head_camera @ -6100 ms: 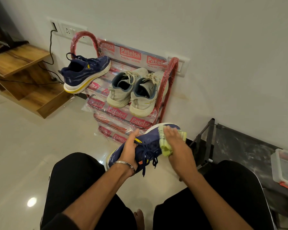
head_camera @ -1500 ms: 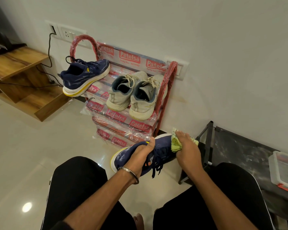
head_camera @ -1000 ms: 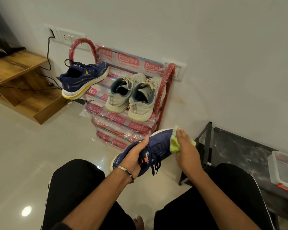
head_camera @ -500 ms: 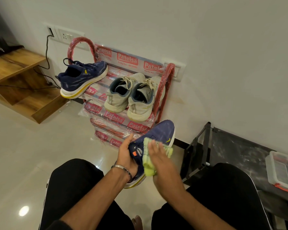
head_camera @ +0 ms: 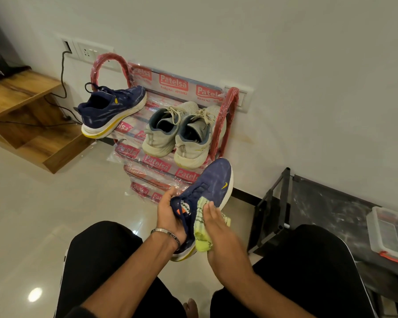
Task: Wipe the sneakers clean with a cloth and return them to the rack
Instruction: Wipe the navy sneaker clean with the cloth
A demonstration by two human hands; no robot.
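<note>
At the left edge of the view stand stepped brown wooden shelves (head_camera: 21,106), with a black cable (head_camera: 63,72) running down from a white wall socket plate (head_camera: 87,52) above them. To their right, against the white wall, stands one red tubular shoe rack wrapped in printed clear plastic (head_camera: 170,88).

Four sneakers are in view: two navy blue and two pale grey. One navy blue knit sneaker with a white and yellow sole (head_camera: 110,111) lies on the top tier at the rack's left corner, its heel overhanging the left edge. The two pale grey lace-up sneakers (head_camera: 182,134) sit side by side at the right end of the same tier, heels toward the camera.

In front of the rack's lower right corner, above the person's lap, the second navy blue sneaker (head_camera: 209,187) is held in the air, toe tilted up toward the wall. The left hand (head_camera: 168,214), a metal bangle on its wrist, grips it with fingers curled round the collar and tongue. The right hand (head_camera: 216,226) presses one yellow-green cloth (head_camera: 201,228) flat against the sneaker's side, fingers extended and close together.

Farther right stands a black metal frame stand (head_camera: 276,210), and at the right edge lies one clear plastic box with orange clips (head_camera: 388,235).
</note>
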